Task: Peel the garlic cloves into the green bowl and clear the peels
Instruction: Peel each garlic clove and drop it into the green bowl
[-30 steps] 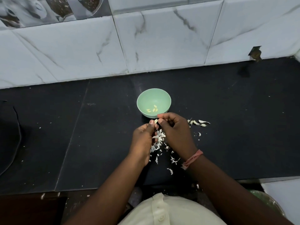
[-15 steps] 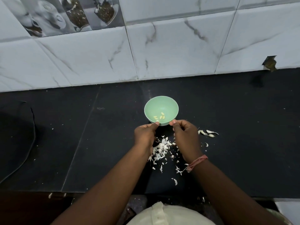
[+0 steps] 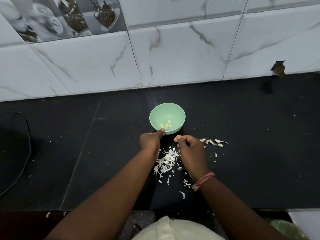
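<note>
The hands have parted; left hand now touches the green bowl rim, fingers curled; right hand pinches something unclear above peels on the counter.

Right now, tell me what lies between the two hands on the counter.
In the head view, a pile of white garlic peels lies on the black counter between the left hand and right hand, just in front of the green bowl.

The green bowl and garlic peels crowd the black counter centre; its flanks lie open.
</note>
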A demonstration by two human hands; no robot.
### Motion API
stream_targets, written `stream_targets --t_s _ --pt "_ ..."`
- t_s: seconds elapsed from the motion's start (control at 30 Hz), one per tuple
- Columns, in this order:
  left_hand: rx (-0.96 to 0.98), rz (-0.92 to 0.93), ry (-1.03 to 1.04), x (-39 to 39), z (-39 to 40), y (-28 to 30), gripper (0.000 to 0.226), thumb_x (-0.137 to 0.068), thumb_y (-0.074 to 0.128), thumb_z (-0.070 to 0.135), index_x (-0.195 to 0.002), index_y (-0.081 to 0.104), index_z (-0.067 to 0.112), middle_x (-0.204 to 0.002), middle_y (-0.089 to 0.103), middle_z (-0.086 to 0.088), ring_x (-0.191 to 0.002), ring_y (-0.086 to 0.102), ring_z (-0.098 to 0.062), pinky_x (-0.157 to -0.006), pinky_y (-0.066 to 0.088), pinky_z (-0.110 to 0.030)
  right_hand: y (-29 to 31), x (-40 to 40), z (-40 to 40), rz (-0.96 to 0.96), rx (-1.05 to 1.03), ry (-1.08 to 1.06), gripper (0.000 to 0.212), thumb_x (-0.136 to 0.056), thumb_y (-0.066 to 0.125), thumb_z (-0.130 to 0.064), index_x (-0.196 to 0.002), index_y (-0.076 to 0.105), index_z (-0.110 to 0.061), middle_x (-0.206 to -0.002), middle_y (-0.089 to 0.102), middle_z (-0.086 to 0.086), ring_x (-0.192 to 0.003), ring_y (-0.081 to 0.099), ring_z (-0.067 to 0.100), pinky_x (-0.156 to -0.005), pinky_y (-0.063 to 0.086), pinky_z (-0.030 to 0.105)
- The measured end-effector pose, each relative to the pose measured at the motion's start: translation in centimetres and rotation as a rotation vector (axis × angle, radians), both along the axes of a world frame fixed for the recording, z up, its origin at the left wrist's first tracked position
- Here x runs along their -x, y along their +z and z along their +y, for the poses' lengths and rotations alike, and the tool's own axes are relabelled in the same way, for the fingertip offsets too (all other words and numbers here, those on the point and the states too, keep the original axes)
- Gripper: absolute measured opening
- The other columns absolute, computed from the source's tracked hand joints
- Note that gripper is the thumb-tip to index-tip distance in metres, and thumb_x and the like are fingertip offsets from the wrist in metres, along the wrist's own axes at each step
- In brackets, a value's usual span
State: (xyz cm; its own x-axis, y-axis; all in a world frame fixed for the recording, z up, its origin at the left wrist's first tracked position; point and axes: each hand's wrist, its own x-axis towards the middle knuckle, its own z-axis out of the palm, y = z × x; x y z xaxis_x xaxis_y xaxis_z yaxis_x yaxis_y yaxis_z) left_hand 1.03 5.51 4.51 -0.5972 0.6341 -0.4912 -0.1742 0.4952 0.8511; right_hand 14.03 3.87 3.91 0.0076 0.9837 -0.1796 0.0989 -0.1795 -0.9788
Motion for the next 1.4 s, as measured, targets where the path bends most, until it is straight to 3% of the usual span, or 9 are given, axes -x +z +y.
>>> stream_targets --t_s 0.17,0.3,0.43,0.6,0.67,0.87,1.03,1.2,1.4 --pt "0.022 -0.244 -0.022 -1.9 -2.1 -0.9 0.024 -0.097 0.046 0.0 -0.103 0.069 -0.001 -0.089 0.071 -0.02 -0.064 0.062 -0.021 -0.054 0.051 -0.027 -0.5 0.2 -1.2 -0.133 -0.089 0.111 0.014 -0.095 0.061 -0.007 -0.099 0.073 -0.014 -0.084 0.072 -0.008 -0.076 0.066 -0.005 -0.073 0.049 0.016" --pt "0.02 -0.596 -0.054 -3.8 -2.9 -0.4 0.028 -0.103 0.047 0.028 -0.098 0.063 0.006 -0.097 0.066 -0.019 -0.089 0.066 -0.027 -0.083 0.055 -0.036 -1.9 0.8 -2.9 -0.393 -0.284 0.278 0.037 -0.1 0.049 -0.015 -0.133 0.063 -0.011 -0.131 0.067 0.007 -0.122 0.059 0.018 -0.102 0.037 0.017" --pt "0.016 -0.626 -0.038 -3.5 -2.0 0.4 0.04 -0.106 0.042 0.037 -0.094 0.06 0.003 -0.089 0.065 -0.014 -0.075 0.065 -0.023 -0.059 0.053 -0.029 -4.1 -0.4 -2.7 -0.676 -0.291 0.408 0.057 -0.1 0.025 -0.038 -0.148 0.048 -0.017 -0.153 0.046 0.014 -0.147 0.034 0.031 -0.123 0.018 0.042" --pt "0.01 -0.58 -0.057 -4.1 -1.8 0.0 0.03 -0.105 0.043 0.024 -0.12 0.061 0.005 -0.116 0.066 -0.014 -0.1 0.064 -0.026 -0.082 0.051 -0.034 -4.4 -4.3 -0.3 -0.863 -0.373 0.2 0.026 -0.095 0.052 -0.028 -0.106 0.072 -0.015 -0.115 0.071 0.011 -0.112 0.063 0.034 -0.097 0.047 0.044" --pt "0.006 -0.578 -0.056 -4.9 -2.1 -0.1 0.03 -0.105 0.045 0.021 -0.125 0.06 0.004 -0.12 0.066 -0.013 -0.107 0.064 -0.027 -0.089 0.05 -0.036 -3.7 -6.8 1.9 -0.876 -0.297 0.064 0.019 -0.095 0.057 -0.025 -0.103 0.073 -0.017 -0.106 0.072 0.009 -0.102 0.064 0.033 -0.091 0.045 0.041" --pt "0.092 -0.562 -0.087 -6.8 -2.8 -1.1 0.023 -0.104 0.048 0.023 -0.111 0.067 0.012 -0.098 0.071 -0.002 -0.085 0.066 -0.016 -0.07 0.051 -0.029 -2.4 -11.1 6.9 -1.122 -0.106 0.117 0.023 -0.098 0.053 -0.021 -0.104 0.075 -0.017 -0.109 0.068 0.009 -0.106 0.057 0.034 -0.09 0.045 0.038" --pt "0.08 -0.539 -0.068 -7.1 -2.4 -1.1 0.023 -0.104 0.047 0.022 -0.097 0.067 0.016 -0.093 0.07 0.0 -0.08 0.064 -0.013 -0.07 0.052 -0.026 -2.6 -11.1 7.6 -1.107 -0.075 0.244 0.023 -0.09 0.053 -0.004 -0.094 0.076 -0.005 -0.093 0.071 0.016 -0.087 0.067 0.034 -0.077 0.054 0.034" --pt "0.07 -0.527 -0.062 -7.3 -2.7 -1.0 0.023 -0.103 0.046 0.022 -0.095 0.066 0.017 -0.092 0.07 0.002 -0.078 0.064 -0.012 -0.067 0.051 -0.024 -2.5 -10.9 7.2 -1.208 -0.114 0.246 0.021 -0.095 0.054 -0.019 -0.106 0.068 -0.008 -0.111 0.065 0.015 -0.11 0.055 0.035 -0.092 0.044 0.04" --pt "0.034 -0.448 -0.065 -6.7 -3.4 -1.2 0.021 -0.102 0.048 0.021 -0.097 0.067 0.018 -0.087 0.069 0.004 -0.072 0.063 -0.009 -0.063 0.052 -0.021 -2.3 -8.8 5.0 -0.902 -0.334 0.103 0.02 -0.089 0.052 -0.003 -0.102 0.062 -0.015 -0.102 0.064 0.008 -0.094 0.058 0.029 -0.079 0.039 0.036"
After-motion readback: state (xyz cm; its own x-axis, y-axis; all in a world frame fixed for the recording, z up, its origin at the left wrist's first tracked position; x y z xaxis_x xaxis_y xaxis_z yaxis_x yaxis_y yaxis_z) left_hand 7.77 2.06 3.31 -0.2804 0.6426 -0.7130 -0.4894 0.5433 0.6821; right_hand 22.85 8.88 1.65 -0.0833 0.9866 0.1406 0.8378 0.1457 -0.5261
